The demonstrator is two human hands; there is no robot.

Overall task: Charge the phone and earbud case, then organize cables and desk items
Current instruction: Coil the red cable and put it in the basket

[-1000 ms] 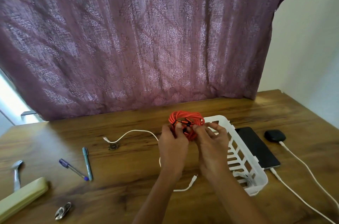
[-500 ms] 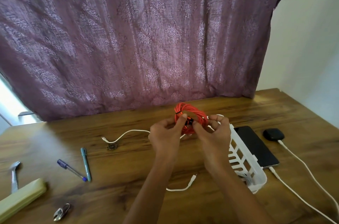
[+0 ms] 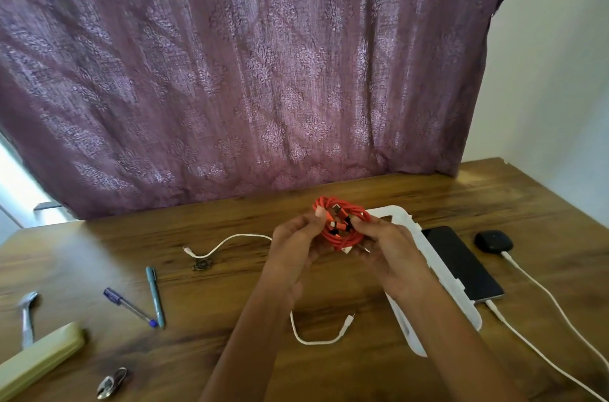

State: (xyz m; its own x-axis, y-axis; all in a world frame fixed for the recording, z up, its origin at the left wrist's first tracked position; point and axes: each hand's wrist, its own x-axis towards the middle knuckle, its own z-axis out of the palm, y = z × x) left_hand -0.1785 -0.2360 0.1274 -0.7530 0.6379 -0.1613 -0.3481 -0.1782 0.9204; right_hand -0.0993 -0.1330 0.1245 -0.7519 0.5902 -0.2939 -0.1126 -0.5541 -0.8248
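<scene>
Orange cable coil, pinched between left grip and right grip, should stay tightly looped when lowered into the white basket beside the right grip.

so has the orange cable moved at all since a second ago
No. The orange cable is at the white basket's far left corner, as before.

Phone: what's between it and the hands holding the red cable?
Head view: the basket lies between them, its long wall beside the phone. Both the left hand and right hand grip the red cable.
</scene>
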